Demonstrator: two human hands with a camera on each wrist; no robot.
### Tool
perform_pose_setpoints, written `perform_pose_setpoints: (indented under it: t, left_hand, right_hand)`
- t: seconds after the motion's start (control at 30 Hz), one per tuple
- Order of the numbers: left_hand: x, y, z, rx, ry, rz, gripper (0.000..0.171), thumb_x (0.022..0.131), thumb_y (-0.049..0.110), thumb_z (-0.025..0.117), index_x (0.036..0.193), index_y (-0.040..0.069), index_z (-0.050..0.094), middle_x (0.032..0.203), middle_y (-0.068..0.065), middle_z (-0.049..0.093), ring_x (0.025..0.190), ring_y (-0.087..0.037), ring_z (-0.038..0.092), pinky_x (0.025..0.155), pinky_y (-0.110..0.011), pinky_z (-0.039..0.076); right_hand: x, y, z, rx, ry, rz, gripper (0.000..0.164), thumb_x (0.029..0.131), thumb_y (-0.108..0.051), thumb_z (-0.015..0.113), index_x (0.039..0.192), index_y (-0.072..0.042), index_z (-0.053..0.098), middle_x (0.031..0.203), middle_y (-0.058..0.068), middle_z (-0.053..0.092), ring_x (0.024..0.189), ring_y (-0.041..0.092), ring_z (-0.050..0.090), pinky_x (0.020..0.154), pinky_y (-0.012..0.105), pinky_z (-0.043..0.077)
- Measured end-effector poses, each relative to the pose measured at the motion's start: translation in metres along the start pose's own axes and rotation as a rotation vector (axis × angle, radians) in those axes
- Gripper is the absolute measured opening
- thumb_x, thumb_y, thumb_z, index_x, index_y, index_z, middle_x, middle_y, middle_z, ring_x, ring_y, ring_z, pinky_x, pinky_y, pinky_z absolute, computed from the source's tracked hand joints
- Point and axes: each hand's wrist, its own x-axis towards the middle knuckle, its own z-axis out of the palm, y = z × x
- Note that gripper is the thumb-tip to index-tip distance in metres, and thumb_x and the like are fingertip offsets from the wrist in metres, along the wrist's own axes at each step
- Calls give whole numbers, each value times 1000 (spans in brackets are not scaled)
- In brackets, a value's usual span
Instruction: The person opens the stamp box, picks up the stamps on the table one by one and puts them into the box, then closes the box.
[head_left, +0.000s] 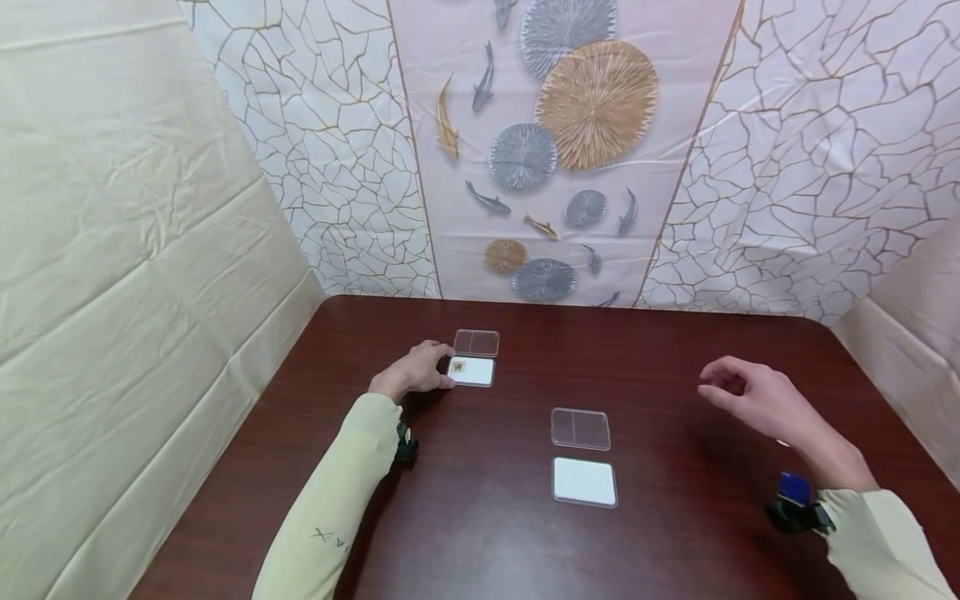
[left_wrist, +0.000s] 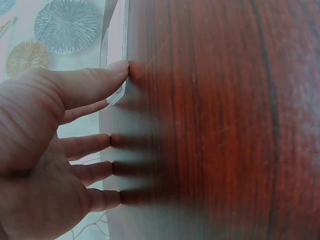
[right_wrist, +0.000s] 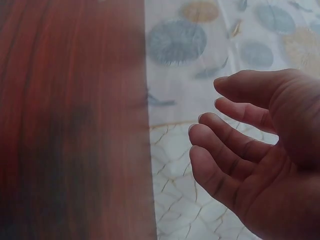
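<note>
The left hand (head_left: 417, 368) reaches forward with the arm stretched out over the table, its thumb at the near edge and its index finger at the far edge of the left end of a white-lined tray (head_left: 477, 372), pinching it where it lies on the tabletop. In the left wrist view the other three fingers are spread, pointing down to the wood. One small gold-toned square (head_left: 458, 366) sits toward the tray's left end, its print too small to read. Just beyond the tray lies one clear lid (head_left: 476, 342).

Nearer the person, right of centre, lie a second white-lined tray (head_left: 584, 482) and, just behind it, a second clear lid (head_left: 581, 429): two trays and two lids in all.

The right hand (head_left: 757, 396) hangs above the right side of the table, fingers loosely curved and the grasp relaxed. A tiny pale object (head_left: 783, 442) shows beside that forearm, mostly hidden, perhaps lying on the wood.

Both arms wear cream sleeves, and each wrist carries one dark device. The dark red-brown table (head_left: 480, 542) meets a wall cloth (head_left: 360, 108) printed with six round discs, two gold and four grey.
</note>
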Motion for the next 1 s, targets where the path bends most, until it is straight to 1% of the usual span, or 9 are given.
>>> perform_pose_setpoints:
  t: [0.07, 0.17, 0.3, 0.4, 0.5, 0.6, 0.77, 1.0]
  left_hand:
    - [0, 0, 0, 2, 0, 1, 59, 90, 27, 71, 143, 13, 49, 154, -17, 34, 142, -35, 33, 114, -50, 34]
    - [0, 0, -1, 0, 0, -2, 59, 90, 27, 71, 143, 13, 49, 154, -17, 34, 142, -35, 33, 113, -50, 34]
    - [1, 0, 0, -2, 1, 1, 59, 90, 26, 71, 143, 13, 49, 155, -18, 34, 142, -36, 33, 113, -51, 34]
    - [0, 1, 0, -5, 0, 1, 59, 90, 26, 72, 143, 13, 49, 154, -18, 34, 141, -35, 34, 113, -51, 35]
    - [-1, 1, -1, -6, 0, -2, 59, 90, 26, 72, 143, 13, 49, 154, -17, 34, 140, -35, 34, 112, -51, 35]
    - [-1, 1, -1, -1, 0, -4, 59, 90, 26, 71, 143, 13, 49, 154, -17, 34, 140, -35, 35, 112, -50, 36]
    - [0, 0, 1, 6, -3, -9, 59, 91, 27, 71, 144, 14, 48, 155, -16, 34, 140, -34, 35, 112, -50, 36]
    - [1, 0, 0, 5, 0, -5, 59, 90, 27, 71, 143, 14, 49, 155, -16, 34, 141, -34, 34, 113, -50, 35]
  right_hand:
    - [-3, 6, -1, -12, -4, 12, 29, 91, -35, 70, 108, -12, 67, 92, 4, 70, 71, 2, 52, 62, 26, 44]
    - [-7, 15, -3, -20, -18, 29, 32, 91, -36, 70, 109, -9, 66, 94, 6, 71, 72, 5, 53, 61, 26, 44]
    - [-14, 29, -3, -26, -31, 43, 32, 91, -33, 69, 110, -7, 65, 94, 8, 70, 67, 4, 53, 56, 26, 44]
    - [-19, 39, -3, -32, -30, 42, 29, 91, -29, 70, 109, -6, 65, 93, 8, 70, 64, 0, 50, 54, 25, 44]
    - [-22, 49, -4, -53, -24, 43, 28, 90, -28, 72, 107, -7, 66, 91, 7, 70, 66, -3, 49, 56, 24, 43]
    - [-23, 61, -6, -55, -40, 60, 29, 90, -28, 71, 108, -6, 65, 87, 5, 68, 63, 0, 50, 55, 25, 42]
    - [-26, 77, -9, -26, -110, 106, 32, 93, -28, 67, 111, -2, 61, 82, 3, 65, 57, 7, 51, 51, 28, 42]
    - [-28, 96, -12, -21, -170, 143, 36, 94, -28, 66, 113, 2, 59, 84, 4, 65, 61, 10, 55, 54, 26, 47]
